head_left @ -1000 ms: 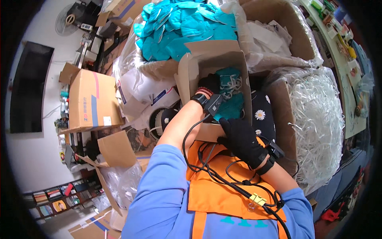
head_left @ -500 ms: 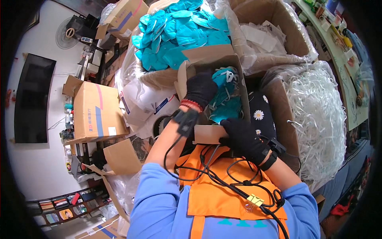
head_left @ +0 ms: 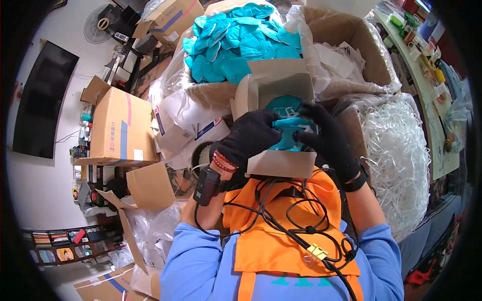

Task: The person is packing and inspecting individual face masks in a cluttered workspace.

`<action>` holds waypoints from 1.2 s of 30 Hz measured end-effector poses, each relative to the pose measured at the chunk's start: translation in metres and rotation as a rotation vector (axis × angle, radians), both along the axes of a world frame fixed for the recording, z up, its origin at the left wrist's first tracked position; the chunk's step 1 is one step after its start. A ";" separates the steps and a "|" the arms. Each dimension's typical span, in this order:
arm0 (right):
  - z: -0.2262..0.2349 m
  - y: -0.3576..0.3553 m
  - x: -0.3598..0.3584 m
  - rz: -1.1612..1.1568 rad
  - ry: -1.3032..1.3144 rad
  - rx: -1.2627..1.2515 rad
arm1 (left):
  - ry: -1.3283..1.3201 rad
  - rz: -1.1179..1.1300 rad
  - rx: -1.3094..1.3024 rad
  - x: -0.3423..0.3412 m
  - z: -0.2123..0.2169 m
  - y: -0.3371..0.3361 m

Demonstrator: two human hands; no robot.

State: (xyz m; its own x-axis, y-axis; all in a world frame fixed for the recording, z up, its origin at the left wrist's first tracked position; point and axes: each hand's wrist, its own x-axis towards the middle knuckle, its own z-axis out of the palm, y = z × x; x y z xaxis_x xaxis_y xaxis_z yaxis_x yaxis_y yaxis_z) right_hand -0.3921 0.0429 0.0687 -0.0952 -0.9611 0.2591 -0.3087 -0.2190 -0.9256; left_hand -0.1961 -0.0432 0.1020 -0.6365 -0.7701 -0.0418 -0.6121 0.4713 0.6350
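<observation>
— What's in the hands?

— A folded teal item, some soft cloth or glove piece, sitting in the mouth of a small open cardboard box held against the orange vest. The left hand grips its left end, fingers curled round the material; the right hand pinches the right end. Both wear black gloves.

— What has changed?

— Half a second ago only the left hand was down in the box, and the right one rested at the box's near edge. Now both close on the teal piece, so I'd judge it is being pressed or settled into the box rather than only fetched.

— Which way does it lie?

— Its long axis runs left to right across the box opening, between the two hands, roughly level. Which end is which I cannot tell; it is too bunched.

— And around it?

— Beyond the far flap, a big carton heaped with the same teal pieces. To the right, a bag of white shredded filler. To the left, a closed brown carton. Black cables loop over the vest.
</observation>
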 end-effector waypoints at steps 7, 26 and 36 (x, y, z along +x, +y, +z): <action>-0.019 0.003 -0.008 -0.120 0.045 0.349 | 0.330 0.089 0.304 0.009 -0.023 0.005; 0.031 -0.032 -0.033 -0.365 0.186 -0.123 | 0.057 -0.163 -0.876 0.047 0.017 0.038; 0.039 -0.028 -0.025 -0.363 0.470 0.042 | 0.421 -0.069 -0.273 0.032 0.009 0.024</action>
